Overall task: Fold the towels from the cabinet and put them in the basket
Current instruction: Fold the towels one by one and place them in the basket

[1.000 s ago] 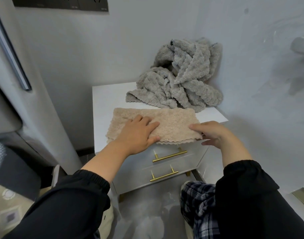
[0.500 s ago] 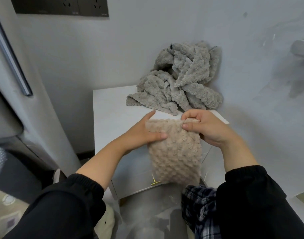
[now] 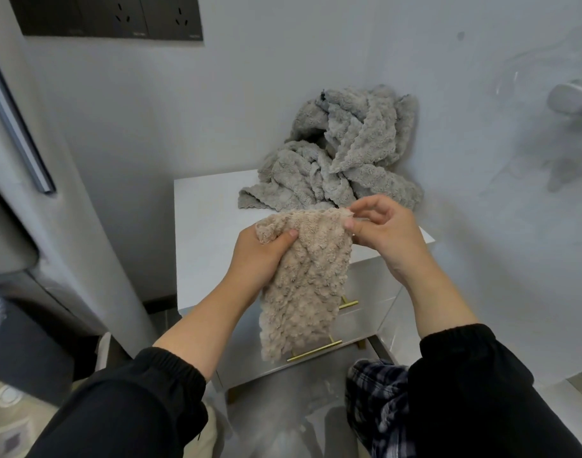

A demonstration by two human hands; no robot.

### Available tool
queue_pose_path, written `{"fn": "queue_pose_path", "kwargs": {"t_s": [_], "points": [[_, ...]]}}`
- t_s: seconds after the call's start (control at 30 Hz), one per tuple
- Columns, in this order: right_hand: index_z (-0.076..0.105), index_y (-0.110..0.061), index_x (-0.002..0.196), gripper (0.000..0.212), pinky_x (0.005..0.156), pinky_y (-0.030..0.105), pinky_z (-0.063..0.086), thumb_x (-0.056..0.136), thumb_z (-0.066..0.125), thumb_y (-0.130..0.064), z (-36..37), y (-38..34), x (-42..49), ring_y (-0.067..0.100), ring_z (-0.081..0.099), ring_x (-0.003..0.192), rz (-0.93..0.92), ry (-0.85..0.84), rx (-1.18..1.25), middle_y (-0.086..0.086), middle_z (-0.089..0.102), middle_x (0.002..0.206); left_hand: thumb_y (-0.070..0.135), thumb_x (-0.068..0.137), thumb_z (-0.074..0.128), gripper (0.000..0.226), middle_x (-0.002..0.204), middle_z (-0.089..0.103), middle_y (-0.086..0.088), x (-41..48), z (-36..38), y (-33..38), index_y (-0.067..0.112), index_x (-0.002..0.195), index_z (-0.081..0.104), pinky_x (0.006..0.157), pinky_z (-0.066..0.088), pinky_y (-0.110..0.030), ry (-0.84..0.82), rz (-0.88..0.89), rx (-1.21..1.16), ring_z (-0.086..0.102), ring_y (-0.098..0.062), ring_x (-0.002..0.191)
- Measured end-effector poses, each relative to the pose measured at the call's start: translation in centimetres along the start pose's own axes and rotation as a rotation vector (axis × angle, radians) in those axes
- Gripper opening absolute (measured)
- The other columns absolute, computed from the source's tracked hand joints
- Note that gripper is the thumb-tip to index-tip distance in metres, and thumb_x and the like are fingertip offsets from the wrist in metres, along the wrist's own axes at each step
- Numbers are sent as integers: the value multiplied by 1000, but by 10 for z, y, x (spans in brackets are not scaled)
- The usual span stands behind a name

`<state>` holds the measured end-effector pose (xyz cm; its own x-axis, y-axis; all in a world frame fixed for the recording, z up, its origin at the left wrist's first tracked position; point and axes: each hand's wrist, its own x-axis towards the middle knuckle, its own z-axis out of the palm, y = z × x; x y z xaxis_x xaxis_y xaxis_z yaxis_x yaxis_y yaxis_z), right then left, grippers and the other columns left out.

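While the beige fluffy towel (image 3: 302,292) hangs lengthwise before the white cabinet (image 3: 210,226), the left hand (image 3: 259,256) grips its upper left corner with curled fingers (image 3: 283,239), and the right hand (image 3: 385,233) pinches the upper right corner between thumb and forefinger. A crumpled heap of grey fluffy towels (image 3: 342,160) lies on the cabinet top against the wall.

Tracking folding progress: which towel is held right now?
The beige towel, gripped by the left hand and pinched by the right hand; the grey towels lie crumpled on the cabinet.
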<state>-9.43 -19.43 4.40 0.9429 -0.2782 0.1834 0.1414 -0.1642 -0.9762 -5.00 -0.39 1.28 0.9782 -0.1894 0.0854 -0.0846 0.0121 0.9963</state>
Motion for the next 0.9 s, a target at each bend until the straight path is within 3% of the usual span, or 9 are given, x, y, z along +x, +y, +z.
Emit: {"fn": "queue_pose_path", "kwargs": {"t_s": [0.07,0.13,0.3,0.4,0.57,0.63,0.77,0.83,0.9], "points": [[63,-17,79,19,78,42,55,77,74,-2,2,2,0,19,63,73,7,8,-14,8,67,83,21,87,68,6,95,73,1,-1,0,1,24,92,68,86,55,-38,3,-3,4,70,-16,90],[63,-15,74,18,79,45,54,78,73,0,4,3,1,18,60,70,14,31,-11,5,65,73,20,86,68,7,94,73,0,-1,0,0,22,93,69,85,55,-37,5,-9,12,70,-16,89],[61,-15,72,20,64,30,53,85,66,-2,7,3,3,9,58,56,35,96,39,-4,65,58,20,83,72,7,89,73,4,-1,-1,3,25,88,68,77,56,-30,14,1,7,70,-10,83],[59,-18,73,19,64,35,47,88,64,-8,9,6,7,19,54,58,15,145,-49,4,60,61,20,84,71,6,81,72,8,0,-2,5,24,84,67,66,54,-20,24,10,-4,69,-3,73],[57,-21,76,17,57,25,39,90,63,-17,18,10,9,15,51,54,-14,235,-135,2,59,63,21,86,68,11,70,67,9,-1,2,8,22,76,65,55,47,-14,75,33,12,64,-1,62],[63,-17,86,6,57,26,46,89,65,-21,20,8,10,10,60,58,76,171,59,0,66,67,21,88,67,15,68,66,9,-1,3,8,22,73,64,55,48,-16,124,49,53,62,-3,62],[63,5,113,42,81,38,57,77,67,-16,15,9,12,27,67,100,445,-212,669,20,68,110,19,89,65,14,72,65,7,1,2,9,17,75,65,59,46,-13,161,100,87,59,2,62],[60,8,117,57,79,37,58,63,74,-5,15,11,12,30,66,103,508,-340,700,23,65,115,19,89,66,14,74,67,10,1,0,10,23,75,65,61,48,-12,155,97,88,61,6,63],[60,6,114,62,77,33,58,55,75,0,14,15,15,26,69,96,501,-356,604,18,70,104,19,87,68,6,81,70,4,4,-4,11,16,82,68,69,52,-21,121,51,92,65,-3,72]]}}
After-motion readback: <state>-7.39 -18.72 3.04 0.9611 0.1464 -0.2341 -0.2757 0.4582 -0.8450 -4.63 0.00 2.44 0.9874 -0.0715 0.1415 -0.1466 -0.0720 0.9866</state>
